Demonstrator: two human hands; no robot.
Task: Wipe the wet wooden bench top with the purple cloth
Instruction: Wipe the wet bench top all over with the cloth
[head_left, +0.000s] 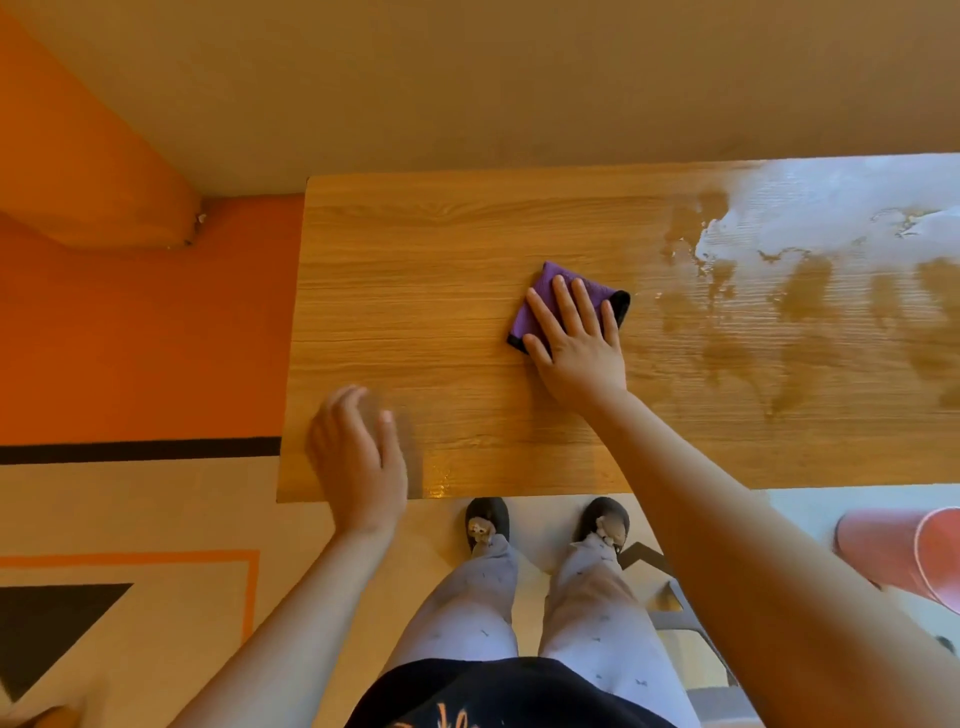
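A folded purple cloth (540, 301) with a dark edge lies on the wooden bench top (415, 291), near its middle. My right hand (576, 338) presses flat on the cloth with fingers spread, covering its near half. My left hand (358, 452) hovers over the bench's near left corner, fingers loosely curled, blurred, holding nothing. Wet patches and a bright sheen of water (810, 244) cover the right part of the bench top. A small wet glint (441, 483) sits at the near edge.
The bench stands against a plain wall (467, 78). To its left are an orange wall panel (130, 322) and a patterned floor. My feet in dark slippers (545, 522) stand at the near edge. A pink bucket-like object (904, 551) lies at the right.
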